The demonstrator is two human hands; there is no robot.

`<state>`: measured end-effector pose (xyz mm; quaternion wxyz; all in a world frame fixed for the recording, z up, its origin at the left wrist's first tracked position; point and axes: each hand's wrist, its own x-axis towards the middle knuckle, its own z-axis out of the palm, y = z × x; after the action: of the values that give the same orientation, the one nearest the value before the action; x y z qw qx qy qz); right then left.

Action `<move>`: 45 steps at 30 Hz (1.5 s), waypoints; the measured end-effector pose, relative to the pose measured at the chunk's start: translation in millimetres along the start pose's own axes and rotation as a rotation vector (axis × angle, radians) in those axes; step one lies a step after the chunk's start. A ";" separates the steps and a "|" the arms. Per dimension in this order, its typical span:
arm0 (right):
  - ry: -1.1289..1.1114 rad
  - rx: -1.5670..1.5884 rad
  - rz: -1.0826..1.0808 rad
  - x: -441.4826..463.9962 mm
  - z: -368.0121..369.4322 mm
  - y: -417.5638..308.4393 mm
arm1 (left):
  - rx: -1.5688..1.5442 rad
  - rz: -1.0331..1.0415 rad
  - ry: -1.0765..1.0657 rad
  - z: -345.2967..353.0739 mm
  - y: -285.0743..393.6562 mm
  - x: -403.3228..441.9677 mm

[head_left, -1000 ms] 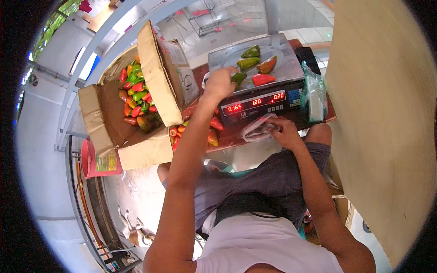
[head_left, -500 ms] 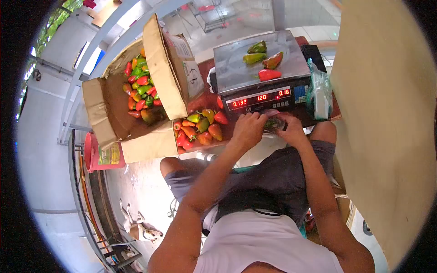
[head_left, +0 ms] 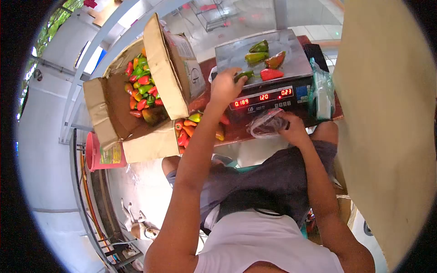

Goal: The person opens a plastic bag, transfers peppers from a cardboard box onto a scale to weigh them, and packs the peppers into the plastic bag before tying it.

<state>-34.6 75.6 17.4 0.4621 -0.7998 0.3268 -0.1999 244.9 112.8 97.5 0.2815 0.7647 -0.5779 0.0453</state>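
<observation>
My left hand is closed around a green pepper at the front left of the scale's metal plate. Several other peppers lie on the plate, among them a red pepper and an orange-green pepper. Red digits light the scale's display. Below the display, my right hand grips the edge of a clear plastic bag, whose mouth faces left. The bag's contents are hard to make out.
An open cardboard box holding many peppers is on the left, with a loose pile of peppers beside it. A plastic-wrapped object sits right of the scale. A pink bucket and a lying dog are lower left.
My left hand has moved from the bag up to the scale plate, where a green pepper now shows at its fingers. The bag hangs from my right hand alone. The display reading has risen.
</observation>
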 end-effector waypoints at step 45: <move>-0.002 0.113 0.028 0.0 1.0 11.3 | 0.130 0.265 -0.515 27.6 87.5 73.0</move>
<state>-37.8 72.1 7.0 0.5096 -0.7681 0.3256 -0.2107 182.2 21.6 136.3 0.0677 0.6854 -0.7209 -0.0768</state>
